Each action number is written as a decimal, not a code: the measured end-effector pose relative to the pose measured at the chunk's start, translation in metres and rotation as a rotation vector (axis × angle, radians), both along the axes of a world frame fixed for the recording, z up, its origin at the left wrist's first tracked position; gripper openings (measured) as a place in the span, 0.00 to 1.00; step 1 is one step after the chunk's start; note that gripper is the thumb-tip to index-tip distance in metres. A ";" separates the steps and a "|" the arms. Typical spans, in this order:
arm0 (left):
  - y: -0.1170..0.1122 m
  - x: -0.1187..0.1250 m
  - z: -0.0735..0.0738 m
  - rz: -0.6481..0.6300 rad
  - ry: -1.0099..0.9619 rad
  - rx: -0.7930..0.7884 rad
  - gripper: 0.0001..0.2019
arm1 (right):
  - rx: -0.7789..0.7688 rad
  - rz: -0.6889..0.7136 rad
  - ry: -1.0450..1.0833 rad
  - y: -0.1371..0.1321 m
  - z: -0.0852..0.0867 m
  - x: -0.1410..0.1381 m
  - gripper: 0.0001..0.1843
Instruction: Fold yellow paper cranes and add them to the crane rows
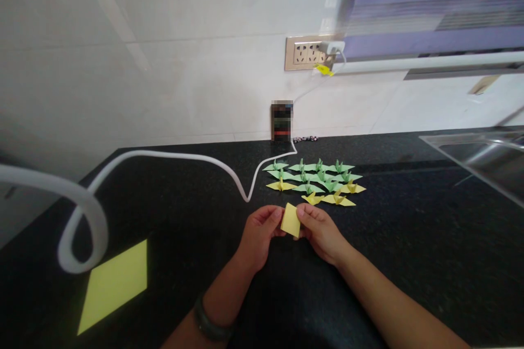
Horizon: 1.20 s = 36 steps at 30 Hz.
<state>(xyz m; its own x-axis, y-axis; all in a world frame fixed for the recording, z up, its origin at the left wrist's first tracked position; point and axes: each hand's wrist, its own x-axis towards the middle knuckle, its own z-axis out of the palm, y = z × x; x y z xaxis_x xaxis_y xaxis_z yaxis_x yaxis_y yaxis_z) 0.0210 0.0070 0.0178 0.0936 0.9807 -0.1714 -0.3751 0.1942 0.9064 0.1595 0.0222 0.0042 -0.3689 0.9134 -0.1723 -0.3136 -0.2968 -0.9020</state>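
Both my hands hold a small folded yellow paper just above the black countertop. My left hand pinches its left edge with curled fingers. My right hand grips its right edge, fingers closed on it. Just beyond the hands lie several folded paper cranes, green ones at the back and yellow ones at the front, laid out in rows.
A flat yellow paper sheet lies at the near left. A white cable loops across the counter to a wall socket. A small dark device leans on the wall. A steel sink sits at right.
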 end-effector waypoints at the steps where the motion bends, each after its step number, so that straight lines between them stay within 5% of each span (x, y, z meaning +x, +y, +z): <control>1: 0.000 0.000 0.001 -0.013 0.002 -0.003 0.11 | -0.032 0.028 0.027 0.000 0.000 0.001 0.12; 10: 0.000 -0.001 0.003 -0.037 0.078 0.028 0.13 | -0.115 0.079 0.095 0.000 0.002 0.001 0.12; 20: 0.000 -0.006 -0.004 0.101 0.531 0.231 0.08 | 0.036 0.036 -0.071 0.000 -0.008 -0.002 0.14; 36: 0.001 -0.006 -0.005 0.107 0.620 0.186 0.09 | 0.057 0.063 -0.094 -0.001 -0.008 -0.001 0.14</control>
